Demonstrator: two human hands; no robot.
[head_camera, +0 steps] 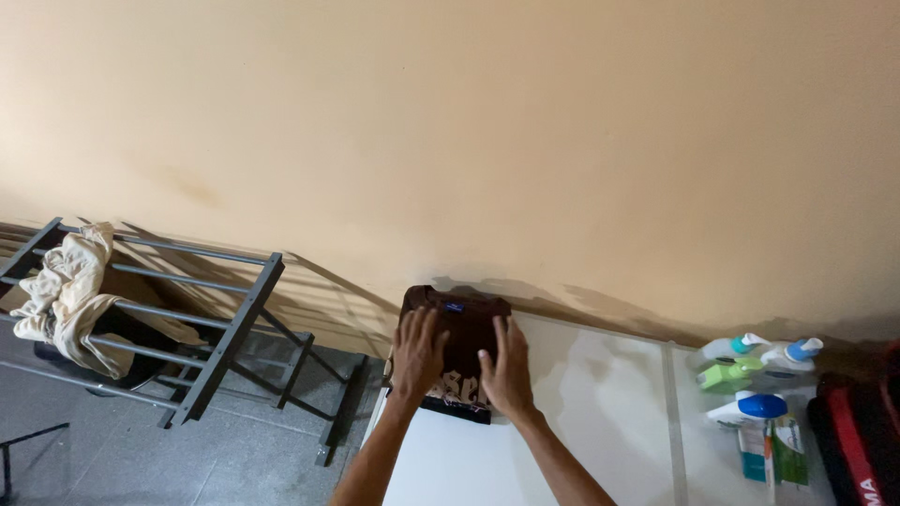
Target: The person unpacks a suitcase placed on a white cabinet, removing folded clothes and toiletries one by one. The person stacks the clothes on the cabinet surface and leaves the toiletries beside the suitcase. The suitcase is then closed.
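Observation:
A folded dark brown shirt with a pale print lies at the far left corner of a white table, against the wall. My left hand rests flat on its left side, fingers spread. My right hand presses flat on its right side, fingers together and pointing toward the wall. Neither hand grips the cloth. A darker folded layer shows under the shirt at its near edge.
A grey metal drying rack stands left of the table with a cream cloth draped over it. Several bottles and tubes sit at the table's right, beside a red and black bag. A beige wall runs behind.

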